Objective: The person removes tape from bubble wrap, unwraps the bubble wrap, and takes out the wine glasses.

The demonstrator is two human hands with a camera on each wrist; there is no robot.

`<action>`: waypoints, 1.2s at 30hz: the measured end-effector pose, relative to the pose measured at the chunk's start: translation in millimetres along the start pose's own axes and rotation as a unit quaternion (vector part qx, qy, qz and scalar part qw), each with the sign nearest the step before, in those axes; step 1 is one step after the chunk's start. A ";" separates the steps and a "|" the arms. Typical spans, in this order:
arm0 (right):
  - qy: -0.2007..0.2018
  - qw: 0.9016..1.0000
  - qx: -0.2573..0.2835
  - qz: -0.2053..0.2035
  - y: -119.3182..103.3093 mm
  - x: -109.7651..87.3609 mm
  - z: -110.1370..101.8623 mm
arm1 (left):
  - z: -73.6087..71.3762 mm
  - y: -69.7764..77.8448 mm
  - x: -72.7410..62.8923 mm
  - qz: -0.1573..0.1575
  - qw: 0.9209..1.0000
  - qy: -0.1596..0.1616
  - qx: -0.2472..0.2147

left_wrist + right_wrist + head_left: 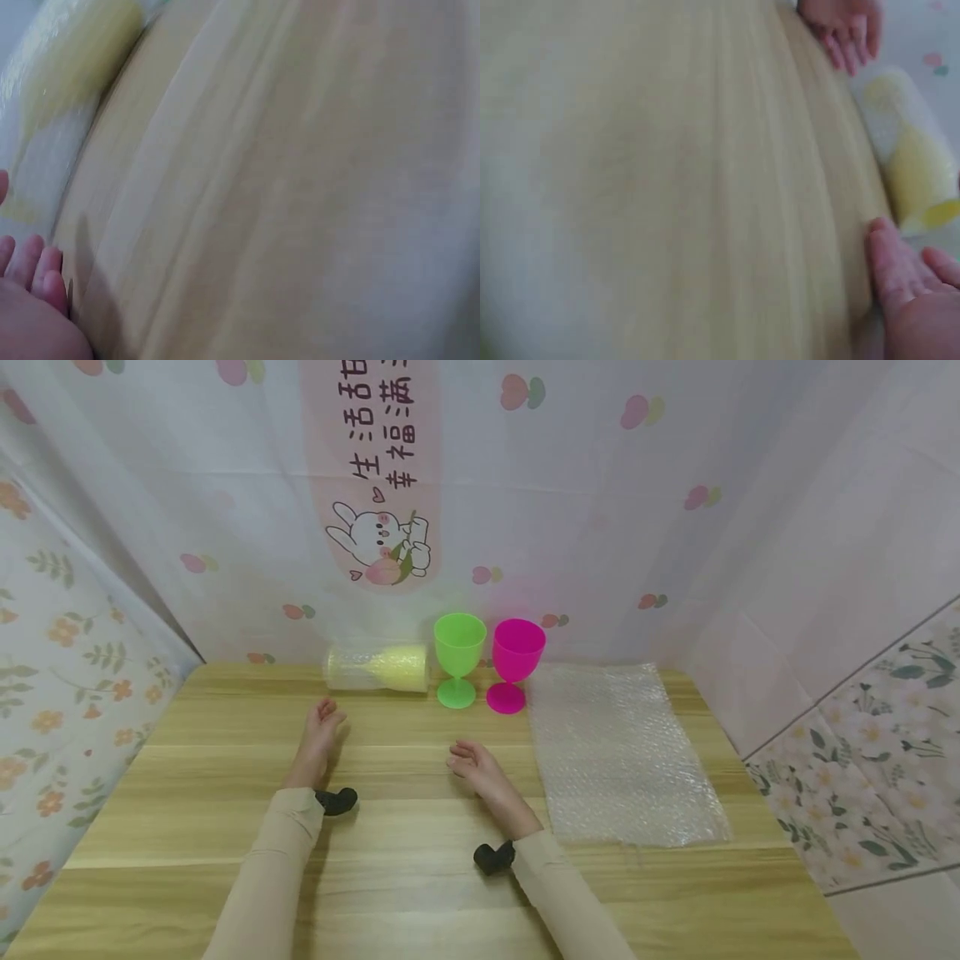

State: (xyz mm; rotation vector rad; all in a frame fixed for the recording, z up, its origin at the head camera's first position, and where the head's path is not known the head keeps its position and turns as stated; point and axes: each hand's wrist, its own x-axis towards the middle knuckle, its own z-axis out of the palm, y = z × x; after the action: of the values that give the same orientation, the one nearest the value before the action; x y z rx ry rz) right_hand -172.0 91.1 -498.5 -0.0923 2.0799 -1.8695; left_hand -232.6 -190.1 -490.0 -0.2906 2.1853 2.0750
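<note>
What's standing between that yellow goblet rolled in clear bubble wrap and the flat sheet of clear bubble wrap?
In the head view, a bright green plastic goblet and a magenta plastic goblet stand upright there, side by side.

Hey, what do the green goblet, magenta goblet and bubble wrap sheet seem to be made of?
The green goblet and the magenta goblet look like smooth plastic, given their vivid, even color, though tinted glass isn't ruled out. The bubble wrap sheet appears to be clear, glossy plastic film: its surface looks bumpy and catches scattered glints.
</note>
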 end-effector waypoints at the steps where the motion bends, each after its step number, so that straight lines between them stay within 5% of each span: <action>1: 0.006 1.000 0.016 0.001 0.2 5.3 1.7 | -1.7 1.1 1.7 0.004 1.000 -0.007 -0.007; 11: 0.049 0.998 0.029 -0.023 -23.8 26.0 24.2 | -5.2 6.3 14.8 0.011 1.000 -0.013 -0.002; 18: 0.054 0.998 0.015 -0.037 -32.2 22.5 23.3 | 10.7 0.4 16.8 0.020 0.993 0.113 -0.001; 21: 0.050 0.998 0.019 -0.035 -31.7 24.3 22.1 | 14.1 -1.8 14.9 0.039 0.990 0.138 0.002; 26: 0.050 0.998 0.013 -0.037 -31.8 24.4 22.5 | 3.3 -6.5 6.5 0.055 0.992 0.111 0.005; 29: 0.048 0.998 0.012 -0.042 -30.9 24.6 22.8 | -8.6 -12.7 -2.7 0.054 0.997 0.062 0.001; 36: 0.035 0.999 0.000 -0.024 -18.2 38.8 18.3 | -8.4 -29.0 -43.9 0.041 0.997 -0.020 -0.070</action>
State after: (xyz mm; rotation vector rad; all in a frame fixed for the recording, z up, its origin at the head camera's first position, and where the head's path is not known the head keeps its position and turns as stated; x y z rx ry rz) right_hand -206.3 60.7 -490.2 -0.0787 2.1423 -1.9283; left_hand -183.1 -197.1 -508.5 -0.1741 2.0661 2.2621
